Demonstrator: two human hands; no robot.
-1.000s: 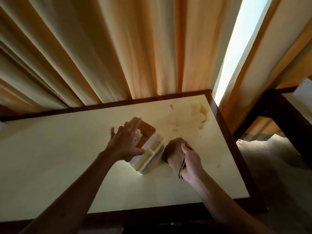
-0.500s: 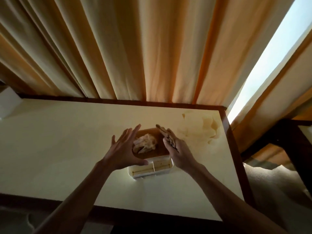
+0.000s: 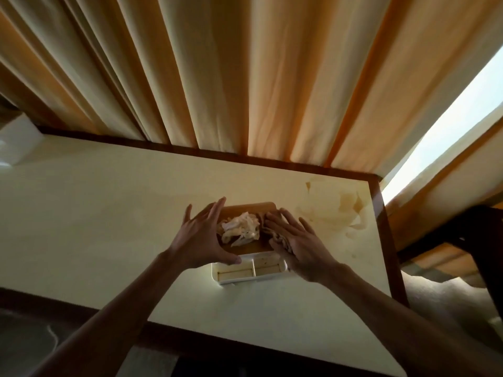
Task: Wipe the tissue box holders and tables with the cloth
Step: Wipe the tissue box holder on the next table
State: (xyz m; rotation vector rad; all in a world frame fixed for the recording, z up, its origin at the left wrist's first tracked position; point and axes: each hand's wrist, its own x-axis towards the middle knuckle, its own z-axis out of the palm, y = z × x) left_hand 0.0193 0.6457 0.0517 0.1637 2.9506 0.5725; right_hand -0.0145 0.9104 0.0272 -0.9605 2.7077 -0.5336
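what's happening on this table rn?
A person is wiping a tissue box holder on a cream table. The left hand steadies the holder's left side with straight fingers. The right hand presses a brown cloth against its right side. A crumpled tissue sticks up from the wooden lid. A brownish stain sits near the far right corner.
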